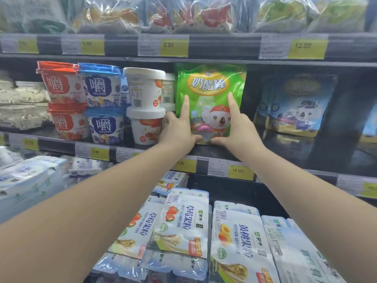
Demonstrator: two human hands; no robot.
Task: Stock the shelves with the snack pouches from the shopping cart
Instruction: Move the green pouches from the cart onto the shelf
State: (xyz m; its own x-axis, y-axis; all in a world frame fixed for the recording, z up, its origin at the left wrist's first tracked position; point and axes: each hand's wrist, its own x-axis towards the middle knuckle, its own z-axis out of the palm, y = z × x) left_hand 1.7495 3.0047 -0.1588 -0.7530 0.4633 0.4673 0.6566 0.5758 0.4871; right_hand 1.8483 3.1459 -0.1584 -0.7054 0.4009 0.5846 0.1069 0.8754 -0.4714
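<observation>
- Nearest, on the low shelf, wrapped multipacks (183, 225) lie flat in rows. One shows strawberries, and its right neighbour (234, 242) shows a yellow peach. The packs at the far left and right are cut off by the frame.
- Both bare forearms reach up and away over these packs to the middle shelf (285, 148).
- The left hand (177, 129) grips the lower left corner of the green pouch (210, 86). Its forefinger is straight up the front and its thumb runs along the bottom edge. Its other fingers curl round the left side, mostly hidden.
- The right hand (237, 129) mirrors it at the lower right corner, with forefinger up and thumb under the edge. Its remaining fingers are out of sight behind the pouch.
- The green pouch stands upright on the middle shelf, its top just under the shelf above.
- Touching its left side are white tubs (144, 90) stacked two high. Farther left are blue-lidded cups (102, 88) and red-lidded cups (61, 84), also stacked two high.
- To its right, apart from it, blue pouches (299, 105) lean back in shadow, their print hard to read.
- On the top shelf are clear bags (204, 15), their contents blurred and cut off above.
</observation>
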